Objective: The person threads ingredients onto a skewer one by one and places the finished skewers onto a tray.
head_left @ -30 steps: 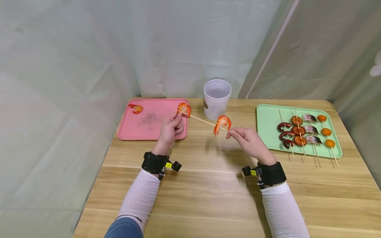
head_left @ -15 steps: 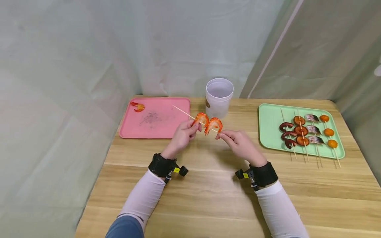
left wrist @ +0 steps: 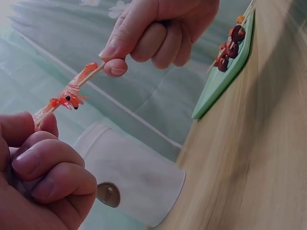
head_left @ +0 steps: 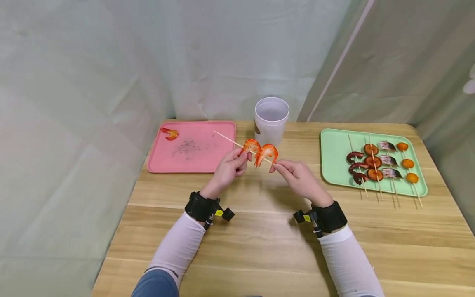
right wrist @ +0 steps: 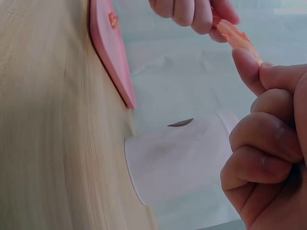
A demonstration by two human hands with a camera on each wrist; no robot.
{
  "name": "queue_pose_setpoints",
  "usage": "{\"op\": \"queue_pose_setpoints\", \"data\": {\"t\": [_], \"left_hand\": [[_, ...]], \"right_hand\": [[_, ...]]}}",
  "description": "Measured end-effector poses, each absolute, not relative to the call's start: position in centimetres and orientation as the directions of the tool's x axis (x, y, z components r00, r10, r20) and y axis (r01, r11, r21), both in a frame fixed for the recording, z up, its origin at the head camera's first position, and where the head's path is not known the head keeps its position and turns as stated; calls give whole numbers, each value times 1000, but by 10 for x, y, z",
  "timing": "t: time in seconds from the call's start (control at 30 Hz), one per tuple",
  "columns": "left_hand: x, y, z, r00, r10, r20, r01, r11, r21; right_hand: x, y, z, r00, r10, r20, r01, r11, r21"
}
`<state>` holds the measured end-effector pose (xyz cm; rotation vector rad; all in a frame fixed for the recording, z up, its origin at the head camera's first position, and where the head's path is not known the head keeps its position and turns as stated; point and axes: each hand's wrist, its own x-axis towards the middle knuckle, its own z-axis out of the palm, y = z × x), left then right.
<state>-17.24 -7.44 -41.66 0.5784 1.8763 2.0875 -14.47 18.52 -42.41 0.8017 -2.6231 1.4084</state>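
Note:
Held in the air above the table is a thin wooden skewer point(head_left: 224, 137) with two orange-red shrimp threaded on it. My left hand point(head_left: 228, 168) pinches the left shrimp point(head_left: 252, 145) between thumb and forefinger, its other fingers curled. The skewer's bare tip sticks out up and to the left past that hand. Right beside it sits the right shrimp point(head_left: 269, 151), curved over the skewer. My right hand point(head_left: 301, 178) pinches the skewer's near end, just right of this shrimp. In the left wrist view, the right hand's thumb and forefinger point(left wrist: 115, 67) grip the stick.
A pink tray point(head_left: 208, 159) at the left carries one more shrimp point(head_left: 170, 134). Behind the hands stands a white cup point(head_left: 270, 126). On the green tray point(head_left: 334, 159) at the right lie several loaded skewers with octopus tentacles, brown round slices, fish pieces and orange balls.
My left hand and its shrimp have moved right along the skewer, up against the other shrimp. The skewer's tip now shows left of that hand. The right hand has shifted slightly left.

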Motion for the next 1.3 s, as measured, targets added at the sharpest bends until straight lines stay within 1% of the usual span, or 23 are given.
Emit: {"op": "queue_pose_setpoints", "data": {"t": [0.4, 0.57, 0.87, 1.07, 1.17, 1.3], "left_hand": [[-175, -78, -418, -870, 486, 81, 51, -73, 996], [-177, -78, -418, -863, 503, 55, 20, -75, 997], [-179, -81, -417, -851, 524, 36, 23, -31, 999], [-182, -88, -417, -844, 537, 9, 23, 20, 1000], [-184, -95, -416, -852, 524, -5, 30, 60, 998], [-188, -108, -415, -872, 489, -24, 57, 149, 987]], "right_hand": [[-146, 187, -426, -851, -409, 329, -503, 458, -733], [-147, 188, -427, -852, -406, 332, -505, 463, -729], [-148, 188, -427, -858, -402, 319, -494, 476, -728], [-148, 190, -426, -867, -396, 303, -477, 483, -734], [-148, 191, -426, -870, -384, 309, -475, 485, -734], [-148, 193, -427, -875, -367, 315, -470, 486, -737]]}}
